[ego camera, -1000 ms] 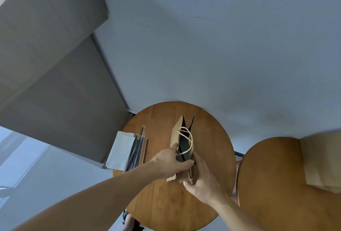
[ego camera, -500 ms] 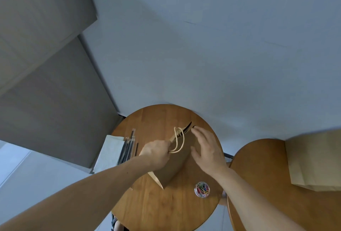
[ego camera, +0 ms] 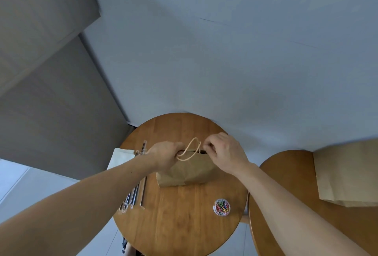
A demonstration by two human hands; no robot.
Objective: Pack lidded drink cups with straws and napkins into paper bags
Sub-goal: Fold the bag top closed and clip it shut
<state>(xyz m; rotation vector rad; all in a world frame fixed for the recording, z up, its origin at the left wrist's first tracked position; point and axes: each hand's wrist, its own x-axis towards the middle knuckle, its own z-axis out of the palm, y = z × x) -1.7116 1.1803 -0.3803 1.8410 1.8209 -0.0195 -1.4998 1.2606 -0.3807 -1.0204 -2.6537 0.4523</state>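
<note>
- Bag (ego camera: 184, 173) sits on table (ego camera: 173, 225), centre; its mouth is only a slit.
- Left hand (ego camera: 165, 155) grips rim and handle (ego camera: 190, 149); right hand (ego camera: 223, 151) pinches rim opposite.
- Risk: uneven pull could tear rim, or tip bag onto straws (ego camera: 136, 192).

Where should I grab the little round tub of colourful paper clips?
Come straight down from above and pinch the tub across its round sides. It stands upright on the table with bare wood all around, so fingers fit on either side.
</note>
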